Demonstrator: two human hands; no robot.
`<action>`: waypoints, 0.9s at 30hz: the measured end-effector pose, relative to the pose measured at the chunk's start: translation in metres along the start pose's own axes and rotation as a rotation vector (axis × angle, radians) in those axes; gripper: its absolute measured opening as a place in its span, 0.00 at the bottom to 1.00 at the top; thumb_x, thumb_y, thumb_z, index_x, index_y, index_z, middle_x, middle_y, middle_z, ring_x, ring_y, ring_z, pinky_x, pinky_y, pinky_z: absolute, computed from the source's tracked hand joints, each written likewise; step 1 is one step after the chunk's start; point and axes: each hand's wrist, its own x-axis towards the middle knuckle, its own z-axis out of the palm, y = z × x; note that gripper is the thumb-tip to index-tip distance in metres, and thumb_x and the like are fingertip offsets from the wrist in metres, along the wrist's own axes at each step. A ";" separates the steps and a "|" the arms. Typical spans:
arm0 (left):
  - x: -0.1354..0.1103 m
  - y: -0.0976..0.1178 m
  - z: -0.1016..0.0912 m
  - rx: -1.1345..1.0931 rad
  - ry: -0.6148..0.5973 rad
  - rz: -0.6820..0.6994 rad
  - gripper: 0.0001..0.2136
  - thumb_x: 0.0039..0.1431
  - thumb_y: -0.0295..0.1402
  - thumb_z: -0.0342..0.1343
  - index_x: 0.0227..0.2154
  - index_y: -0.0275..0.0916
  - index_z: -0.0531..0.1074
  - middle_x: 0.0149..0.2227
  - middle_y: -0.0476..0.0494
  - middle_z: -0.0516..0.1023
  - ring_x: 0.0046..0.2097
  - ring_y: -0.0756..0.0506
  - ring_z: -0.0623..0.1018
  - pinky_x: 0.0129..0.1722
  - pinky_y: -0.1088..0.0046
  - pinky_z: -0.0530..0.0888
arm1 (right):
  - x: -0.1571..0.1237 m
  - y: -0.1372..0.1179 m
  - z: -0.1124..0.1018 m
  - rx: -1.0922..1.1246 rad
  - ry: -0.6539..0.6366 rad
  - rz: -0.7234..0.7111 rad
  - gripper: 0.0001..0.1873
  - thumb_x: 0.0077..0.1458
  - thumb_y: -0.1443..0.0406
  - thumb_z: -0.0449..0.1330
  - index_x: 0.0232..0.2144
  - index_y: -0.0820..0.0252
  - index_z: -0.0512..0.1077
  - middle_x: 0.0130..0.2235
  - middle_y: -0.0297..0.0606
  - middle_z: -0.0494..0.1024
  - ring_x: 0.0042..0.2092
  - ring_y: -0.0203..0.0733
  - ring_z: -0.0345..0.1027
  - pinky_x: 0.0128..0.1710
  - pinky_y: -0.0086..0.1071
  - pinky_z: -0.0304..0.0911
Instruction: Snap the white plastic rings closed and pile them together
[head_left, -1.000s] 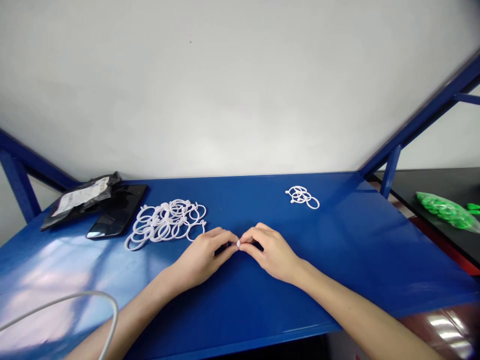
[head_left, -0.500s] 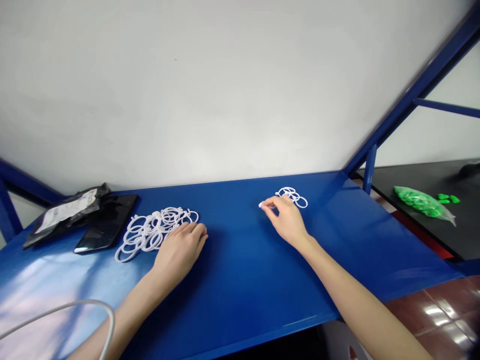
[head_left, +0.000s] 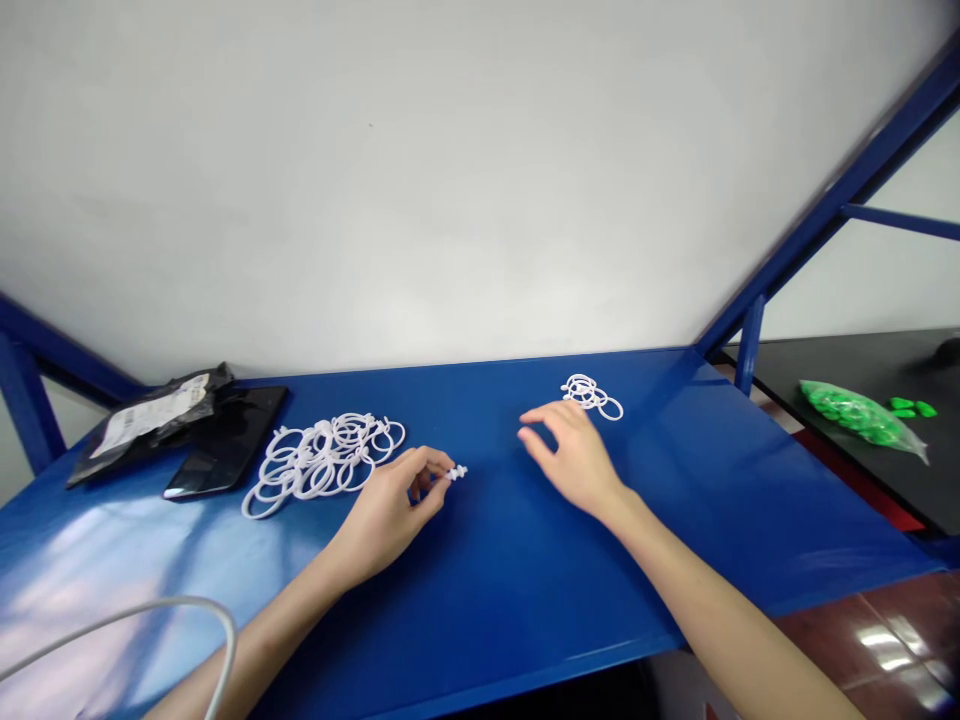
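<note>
My left hand (head_left: 397, 500) pinches a white plastic curtain ring (head_left: 457, 472) between thumb and fingers. Only its knobbed end sticks out past the fingertips; the hand hides the rest. Just left of that hand, a larger heap of white curtain rings (head_left: 319, 462) lies spread on the blue table (head_left: 480, 580). Over the right half of the table is my right hand (head_left: 574, 455), thumb and forefinger apart, with nothing visible between them. A smaller cluster of white rings (head_left: 592, 394) lies just behind it, partly covered by the hand.
A black plastic package with a white label (head_left: 154, 415) and a dark flat device (head_left: 225, 445) lie at the left. A pale cable (head_left: 161, 603) loops across my left forearm. On a black surface to the right are a bag of green pieces (head_left: 862, 415) and several loose ones.
My left hand has moved right, off the large heap, with a ring at its fingertips. My right hand has opened, and the white piece it pinched no longer shows there.
</note>
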 end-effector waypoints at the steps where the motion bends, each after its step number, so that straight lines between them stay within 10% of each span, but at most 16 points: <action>1: -0.001 0.003 0.002 -0.078 -0.032 -0.022 0.07 0.67 0.36 0.53 0.41 0.42 0.74 0.36 0.48 0.79 0.34 0.47 0.77 0.36 0.71 0.74 | -0.004 -0.012 0.005 0.112 -0.067 -0.033 0.06 0.65 0.64 0.61 0.43 0.56 0.76 0.45 0.40 0.82 0.50 0.49 0.71 0.54 0.46 0.67; 13: -0.003 0.012 0.013 -0.496 -0.091 -0.185 0.10 0.65 0.41 0.58 0.37 0.39 0.73 0.34 0.48 0.77 0.31 0.51 0.75 0.33 0.74 0.75 | -0.019 -0.047 0.021 0.604 -0.296 0.173 0.04 0.65 0.64 0.62 0.37 0.54 0.77 0.38 0.32 0.83 0.39 0.38 0.77 0.41 0.31 0.70; 27: -0.011 0.008 0.019 -0.305 0.026 0.016 0.07 0.64 0.37 0.61 0.32 0.41 0.80 0.34 0.47 0.84 0.35 0.47 0.82 0.38 0.73 0.77 | -0.034 -0.050 0.024 0.314 -0.104 -0.237 0.08 0.70 0.66 0.55 0.40 0.56 0.75 0.37 0.38 0.83 0.38 0.43 0.75 0.40 0.36 0.71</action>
